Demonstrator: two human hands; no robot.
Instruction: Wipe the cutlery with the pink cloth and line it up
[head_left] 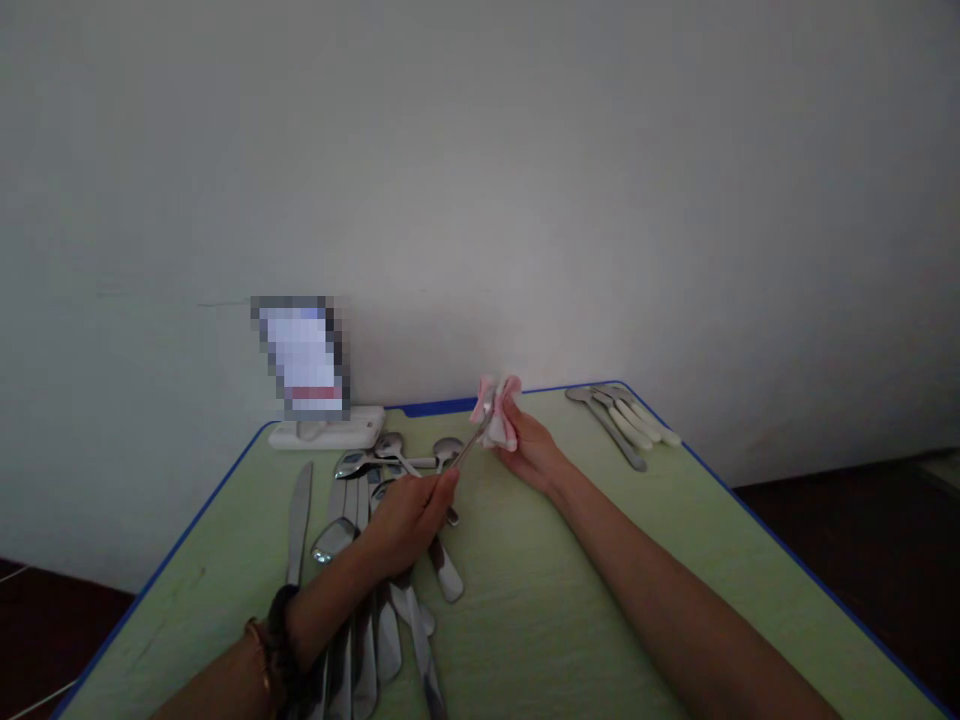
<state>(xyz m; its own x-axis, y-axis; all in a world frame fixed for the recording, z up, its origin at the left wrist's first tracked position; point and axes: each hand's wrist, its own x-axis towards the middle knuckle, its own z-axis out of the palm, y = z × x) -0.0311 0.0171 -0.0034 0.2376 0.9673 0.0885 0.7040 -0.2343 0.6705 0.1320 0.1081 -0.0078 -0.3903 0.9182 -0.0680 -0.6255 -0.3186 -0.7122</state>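
A pale wall point(487, 180) backs the green table point(532, 580). Toward the far edge, the left hand's point(412, 520) grip is closed on a metal utensil point(470, 446); the right hand's point(532, 447) pinches a pink-and-white cloth point(500, 434) at its tip. Cutlery point(335, 538) crowds the left side, more pieces point(634, 425) the far right corner; bare tabletop separates the forearms.
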